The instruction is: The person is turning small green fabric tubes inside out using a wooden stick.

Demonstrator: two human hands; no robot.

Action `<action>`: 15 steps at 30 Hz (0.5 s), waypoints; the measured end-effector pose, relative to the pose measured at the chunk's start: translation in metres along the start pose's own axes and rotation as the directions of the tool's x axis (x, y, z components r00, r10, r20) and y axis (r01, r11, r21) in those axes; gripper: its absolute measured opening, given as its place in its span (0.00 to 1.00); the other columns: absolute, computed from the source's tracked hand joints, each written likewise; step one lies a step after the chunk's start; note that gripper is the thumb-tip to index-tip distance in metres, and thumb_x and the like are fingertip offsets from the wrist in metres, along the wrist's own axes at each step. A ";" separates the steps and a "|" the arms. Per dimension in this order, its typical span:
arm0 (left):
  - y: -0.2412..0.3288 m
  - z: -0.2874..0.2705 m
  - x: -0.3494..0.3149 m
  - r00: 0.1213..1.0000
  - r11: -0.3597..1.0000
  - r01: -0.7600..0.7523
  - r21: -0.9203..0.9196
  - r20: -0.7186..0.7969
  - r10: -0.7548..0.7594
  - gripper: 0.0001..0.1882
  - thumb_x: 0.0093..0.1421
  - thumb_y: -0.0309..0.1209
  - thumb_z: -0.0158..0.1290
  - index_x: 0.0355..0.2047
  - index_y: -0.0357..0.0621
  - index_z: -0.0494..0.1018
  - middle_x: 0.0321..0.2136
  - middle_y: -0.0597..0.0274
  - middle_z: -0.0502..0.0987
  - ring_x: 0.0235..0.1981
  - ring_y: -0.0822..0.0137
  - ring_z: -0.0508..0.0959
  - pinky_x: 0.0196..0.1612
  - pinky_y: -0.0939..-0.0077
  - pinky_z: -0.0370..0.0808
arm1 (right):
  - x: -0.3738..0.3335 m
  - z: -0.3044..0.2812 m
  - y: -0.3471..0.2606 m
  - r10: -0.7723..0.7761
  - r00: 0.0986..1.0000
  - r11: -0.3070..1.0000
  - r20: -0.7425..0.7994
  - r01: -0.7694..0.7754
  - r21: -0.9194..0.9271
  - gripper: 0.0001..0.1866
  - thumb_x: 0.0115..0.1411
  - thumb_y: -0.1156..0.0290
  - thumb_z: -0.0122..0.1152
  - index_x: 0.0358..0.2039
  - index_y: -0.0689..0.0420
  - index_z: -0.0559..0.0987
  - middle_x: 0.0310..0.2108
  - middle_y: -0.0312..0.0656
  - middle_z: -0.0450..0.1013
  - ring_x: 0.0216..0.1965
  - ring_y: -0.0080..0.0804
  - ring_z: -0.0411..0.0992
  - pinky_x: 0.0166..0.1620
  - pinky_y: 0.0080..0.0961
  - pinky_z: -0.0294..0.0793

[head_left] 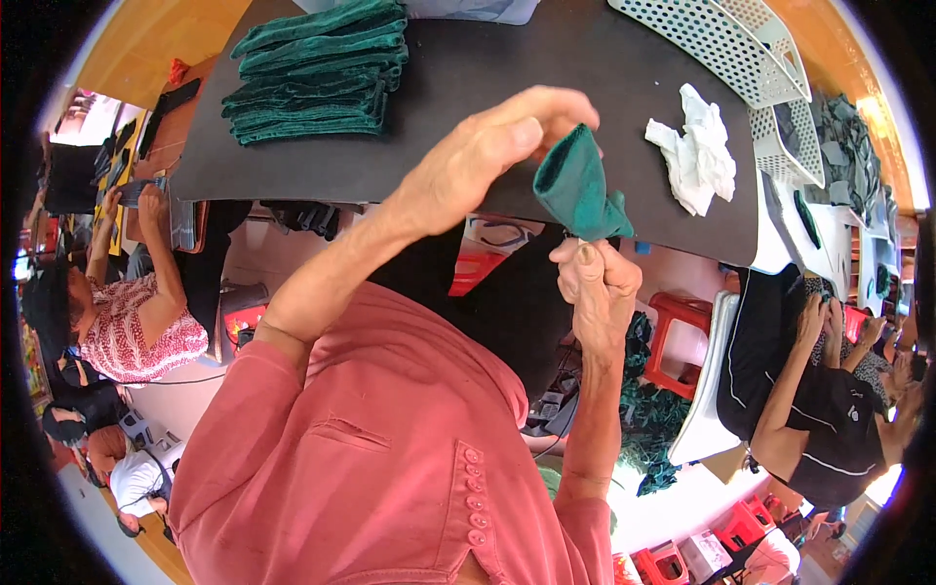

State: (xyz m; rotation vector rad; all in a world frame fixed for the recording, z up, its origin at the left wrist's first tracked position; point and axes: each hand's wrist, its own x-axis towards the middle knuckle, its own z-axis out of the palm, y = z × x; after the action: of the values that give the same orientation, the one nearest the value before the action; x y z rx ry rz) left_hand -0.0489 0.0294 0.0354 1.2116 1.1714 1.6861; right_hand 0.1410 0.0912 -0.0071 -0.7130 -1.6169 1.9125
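I hold a small piece of dark green velvet cloth point(577, 185) up in the air between both hands, above the near edge of the black tabletop point(507, 58). My left hand point(492, 146) comes in from the lower left, its fingers curled and closed around the top of the piece. My right hand point(595, 283) sits just below, closed in a loose fist, pinching the gathered lower end between thumb and fingers.

The piece looks like a short tube or pocket, rounded at one end and bunched to a narrow tail at the other, with a soft, slightly shiny pile. I judge it to be very light and limp, likely to flop or twist when let go, and a little slippery along the nap. It is best held by a seam or hem edge, pinched firmly with the fingertips, one hand at each end.

At the far left corner of the tabletop lies a neat stack of folded green velvet pieces point(322, 73). Toward the right edge lies a crumpled white cloth point(697, 151), with white perforated plastic baskets point(731, 44) at the far right corner.
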 end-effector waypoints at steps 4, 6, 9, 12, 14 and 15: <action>0.016 -0.007 0.012 0.972 0.989 -0.053 0.140 0.234 0.019 0.15 0.63 0.35 0.41 0.40 0.36 0.71 0.37 0.53 0.76 0.43 0.64 0.74 0.47 0.71 0.69 | 0.000 0.006 0.002 0.072 0.991 0.974 0.115 -0.094 0.208 0.19 0.63 0.60 0.52 0.26 0.66 0.77 0.13 0.29 0.59 0.15 0.13 0.52 0.17 0.15 0.48; 0.013 -0.005 0.011 0.980 0.991 -0.076 0.111 0.192 0.053 0.13 0.62 0.30 0.41 0.38 0.36 0.72 0.35 0.53 0.76 0.42 0.64 0.75 0.46 0.72 0.70 | -0.003 0.005 0.003 0.071 0.989 0.966 0.128 -0.100 0.238 0.20 0.63 0.60 0.52 0.26 0.66 0.77 0.13 0.28 0.59 0.14 0.13 0.52 0.17 0.15 0.47; 0.008 -0.006 0.013 0.985 0.988 -0.129 0.088 0.129 0.117 0.10 0.62 0.29 0.43 0.35 0.36 0.73 0.30 0.56 0.77 0.39 0.66 0.76 0.44 0.73 0.72 | -0.004 0.005 0.002 0.065 0.988 0.967 0.139 -0.097 0.235 0.20 0.63 0.59 0.52 0.26 0.66 0.77 0.13 0.28 0.58 0.14 0.13 0.51 0.17 0.14 0.47; 0.010 -0.004 0.013 0.992 0.986 -0.085 0.145 0.103 0.070 0.10 0.62 0.29 0.45 0.34 0.37 0.73 0.30 0.56 0.77 0.38 0.66 0.77 0.43 0.74 0.72 | -0.005 0.004 -0.001 0.062 0.990 0.982 0.130 -0.084 0.167 0.20 0.63 0.59 0.52 0.25 0.65 0.77 0.13 0.28 0.58 0.14 0.13 0.52 0.17 0.14 0.47; 0.012 -0.001 0.011 0.997 0.989 0.000 0.148 0.079 -0.012 0.08 0.61 0.29 0.47 0.35 0.38 0.73 0.30 0.56 0.77 0.38 0.66 0.77 0.44 0.73 0.73 | -0.004 0.004 -0.003 0.063 0.990 0.988 0.127 -0.080 0.131 0.20 0.62 0.59 0.52 0.25 0.65 0.77 0.12 0.28 0.58 0.14 0.13 0.52 0.17 0.14 0.47; 0.011 0.001 0.011 0.997 0.989 0.000 0.148 0.080 -0.012 0.08 0.61 0.29 0.47 0.35 0.38 0.73 0.30 0.56 0.77 0.38 0.66 0.77 0.44 0.73 0.73 | -0.003 0.006 -0.004 0.049 0.995 0.993 0.087 -0.057 0.099 0.20 0.62 0.59 0.52 0.25 0.65 0.77 0.12 0.28 0.58 0.14 0.13 0.52 0.17 0.14 0.47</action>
State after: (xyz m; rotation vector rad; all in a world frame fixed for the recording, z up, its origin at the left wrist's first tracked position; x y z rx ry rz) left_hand -0.0516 0.0359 0.0491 1.3523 1.2673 1.5535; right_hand 0.1391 0.0857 -0.0025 -0.6481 -1.5520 2.0720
